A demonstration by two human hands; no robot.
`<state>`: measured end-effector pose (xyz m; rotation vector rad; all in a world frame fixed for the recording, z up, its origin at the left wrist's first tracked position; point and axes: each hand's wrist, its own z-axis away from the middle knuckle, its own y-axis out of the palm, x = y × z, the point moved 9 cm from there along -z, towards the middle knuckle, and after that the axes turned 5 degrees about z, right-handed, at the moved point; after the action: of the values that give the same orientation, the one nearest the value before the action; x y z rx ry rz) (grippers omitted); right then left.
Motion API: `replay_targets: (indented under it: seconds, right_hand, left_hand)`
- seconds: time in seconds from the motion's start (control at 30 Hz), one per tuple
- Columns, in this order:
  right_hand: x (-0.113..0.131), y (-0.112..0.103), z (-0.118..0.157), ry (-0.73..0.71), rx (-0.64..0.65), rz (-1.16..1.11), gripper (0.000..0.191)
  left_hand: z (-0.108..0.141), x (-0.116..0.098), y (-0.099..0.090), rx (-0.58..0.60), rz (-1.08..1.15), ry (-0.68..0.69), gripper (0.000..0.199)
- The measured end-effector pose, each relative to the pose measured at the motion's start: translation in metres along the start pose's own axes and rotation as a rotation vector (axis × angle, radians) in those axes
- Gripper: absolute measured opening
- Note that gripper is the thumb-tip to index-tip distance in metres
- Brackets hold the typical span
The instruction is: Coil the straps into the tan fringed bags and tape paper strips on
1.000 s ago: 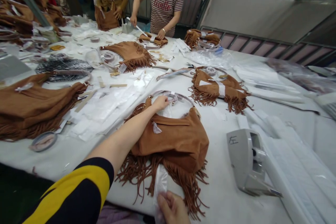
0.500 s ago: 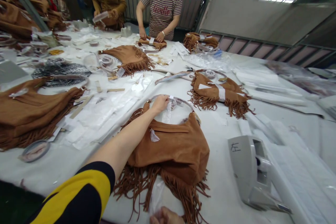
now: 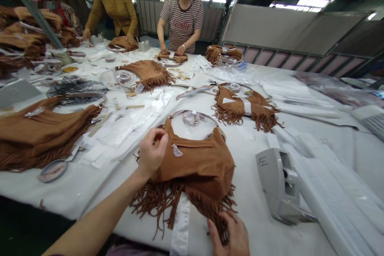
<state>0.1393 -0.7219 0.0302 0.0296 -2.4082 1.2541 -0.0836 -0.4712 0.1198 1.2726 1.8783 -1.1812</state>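
Observation:
A brown suede handbag [image 3: 195, 164] with long fringe lies on the table before me, its strap [image 3: 207, 117] arched away from me. A wrapped coil [image 3: 191, 118] rests inside the strap's loop. My left hand [image 3: 151, 152] is at the bag's upper left side, fingers curled; whatever lies inside them is hidden. By the lower right fringe [image 3: 207, 208] is my right hand [image 3: 231, 234], thumb and fingers apart with strands between them. A translucent plastic strip [image 3: 181, 224] comes out from under the bag toward the front edge. A small white wrap [image 3: 177, 151] covers the zip pull.
A grey tape dispenser [image 3: 279, 184] stands to the right, beside long white sheets [image 3: 336, 184]. More fringed bags lie left [image 3: 45, 132], behind [image 3: 144, 73] and back right [image 3: 246, 104]. Across the table, co-workers handle bags. A tape roll [image 3: 53, 171] sits near the front left.
My left hand has let go of the strap and come back to the bag's left side. The right hand has left the plastic strip and moved right to the fringe.

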Motion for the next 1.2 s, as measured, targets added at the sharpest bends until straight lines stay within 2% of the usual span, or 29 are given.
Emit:
replay_targets:
  seconds: [0.07,0.13,0.17,0.23,0.33,0.4,0.5,0.6,0.7,0.8,0.93,1.07,1.2]
  right_hand:
    - [0.0,0.01,-0.001,-0.072,0.032,0.126,0.052]
    - [0.004,0.025,0.0,-0.122,0.083,0.249,0.055]
    - [0.006,0.031,0.0,-0.141,0.094,0.285,0.053]
    - [0.01,0.039,-0.002,-0.168,0.094,0.287,0.043]
    - [0.01,0.045,-0.012,-0.224,0.126,0.216,0.026]
    - [0.007,0.044,-0.022,-0.279,0.156,0.194,0.026]
    - [-0.003,0.025,-0.037,-0.347,0.124,0.183,0.026]
    - [-0.014,0.007,-0.04,-0.383,0.103,0.184,0.023]
    - [-0.026,0.005,-0.03,-0.327,0.148,0.169,0.026]
    - [-0.035,0.011,-0.019,-0.234,0.196,0.174,0.026]
    - [-0.038,0.013,-0.013,-0.22,0.241,0.166,0.023]
    - [-0.037,0.003,-0.011,-0.272,0.181,0.136,0.022]
    - [-0.037,-0.001,-0.009,-0.354,0.129,0.103,0.022]
  left_hand:
    - [0.072,-0.003,-0.019,0.099,-0.075,-0.008,0.017]
    - [0.135,0.003,-0.015,0.256,-0.23,0.009,0.022]
    - [0.159,0.009,-0.008,0.316,-0.326,0.023,0.033]
    - [0.185,0.023,0.006,0.375,-0.514,0.045,0.045]
    - [0.181,0.045,0.025,0.458,-0.66,0.066,0.023]
    - [0.166,0.054,0.029,0.536,-0.645,0.109,0.022]
    - [0.145,0.06,0.016,0.618,-0.552,0.207,0.027]
    - [0.138,0.067,-0.005,0.629,-0.484,0.267,0.026]
    - [0.146,0.08,-0.018,0.603,-0.452,0.282,0.025]
    - [0.157,0.097,-0.022,0.562,-0.408,0.285,0.022]
    - [0.164,0.109,-0.029,0.479,-0.352,0.319,0.019]
    - [0.168,0.109,-0.041,0.415,-0.389,0.345,0.023]
    - [0.172,0.091,-0.056,0.298,-0.468,0.437,0.022]
